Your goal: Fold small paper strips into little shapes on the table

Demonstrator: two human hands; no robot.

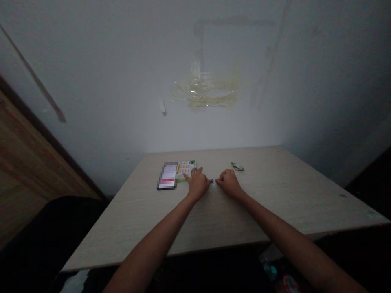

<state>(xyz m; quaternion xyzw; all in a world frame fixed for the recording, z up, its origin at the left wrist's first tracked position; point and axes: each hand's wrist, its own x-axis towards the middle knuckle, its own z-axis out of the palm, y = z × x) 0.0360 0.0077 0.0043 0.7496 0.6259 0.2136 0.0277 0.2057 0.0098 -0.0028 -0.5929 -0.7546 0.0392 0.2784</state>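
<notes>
Between my hands, low over the table, is a small blue-and-white piece (pixel 212 181), too small for me to tell its kind. My left hand (pixel 198 184) pinches at its left side with thumb and forefinger, while the other fingers spread toward a printed card (pixel 185 170) with rows of small pictures. The fingers of my right hand (pixel 229 182) are curled, their tips pinched together at the piece's right side. A small green-and-white packet or wrapper (pixel 237 166) lies just beyond my right hand.
A phone (pixel 168 176) with a blurred-out screen lies left of the card. The pale wooden table (pixel 269 171) backs onto a grey wall (pixel 122 81) bearing peeling clear tape (pixel 207 91). Dark cloth (pixel 61 224) is at the lower left, beside a wooden panel (pixel 27 162).
</notes>
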